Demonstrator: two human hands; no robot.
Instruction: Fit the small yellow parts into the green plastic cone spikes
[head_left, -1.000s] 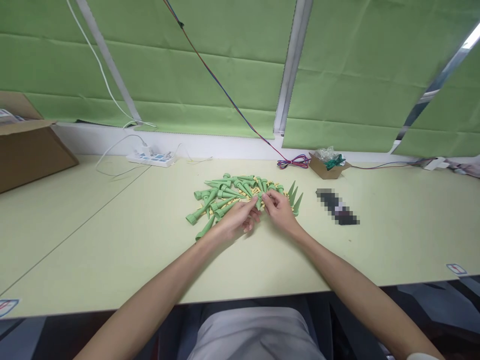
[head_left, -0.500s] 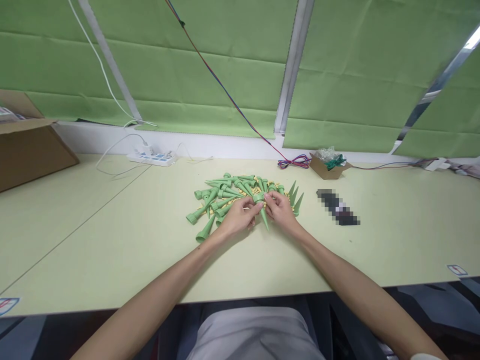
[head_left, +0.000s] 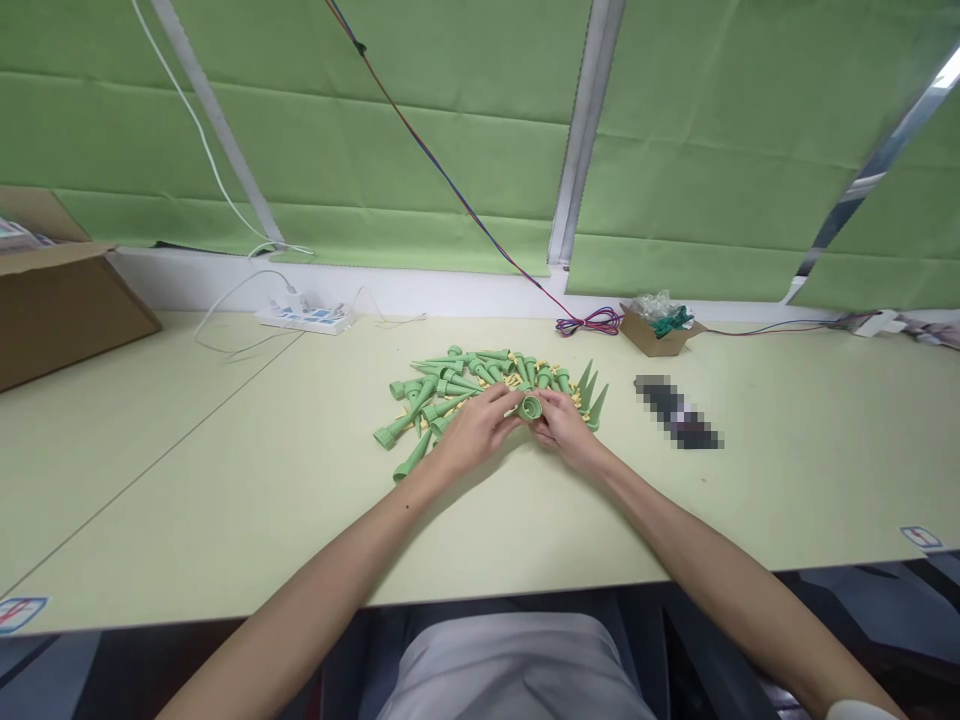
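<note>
Between my two hands is a green plastic plant watering spike [head_left: 530, 408], its round open end facing me. My left hand [head_left: 484, 425] is closed on its left side, fingertips at the rim. From the right, my right hand [head_left: 561, 425] grips the same spike with bent fingers. The spike's pointed end is hidden from view. Just behind and left of my hands lies a loose pile of similar green spikes [head_left: 409, 425], with small yellow pieces [head_left: 512, 380] among them. Several flat pointed green pieces [head_left: 598, 405] stick up to the right of my right hand.
A white power strip [head_left: 304, 318] sits at the back left, near a large cardboard box [head_left: 67, 315]. A small carton [head_left: 654, 338] with plastic wrap and a coil of red-blue wire [head_left: 589, 322] stand at the back. A blurred dark object [head_left: 679, 412] lies to the right.
The held spike has been turned: its tip pointed toward me before, and now its open end faces me. Both hands have stayed close together around it.
</note>
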